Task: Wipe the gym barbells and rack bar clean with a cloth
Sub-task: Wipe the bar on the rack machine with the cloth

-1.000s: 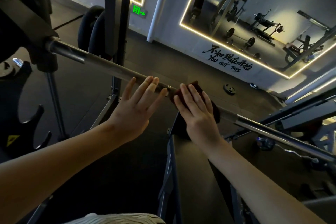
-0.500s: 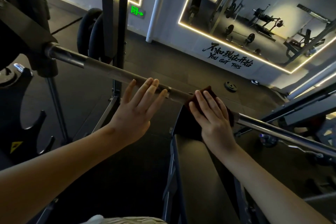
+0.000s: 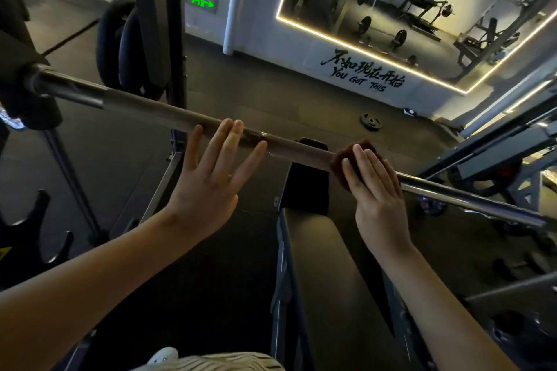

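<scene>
At far left the black steel rack upright (image 3: 21, 48) cradles one end of the long grey steel barbell (image 3: 150, 110), which slants across the view above the black padded bench (image 3: 331, 280). The left hand (image 3: 208, 190) lies flat with fingers straight and spread, its fingertips resting on the bar, probably to stop it rolling. Further right, the dark red-brown cloth (image 3: 342, 159) is draped over the shaft. The right hand (image 3: 376, 199) presses it down with straight fingers laid together, not curled round, so the cloth can likely slide along the steel.
</scene>
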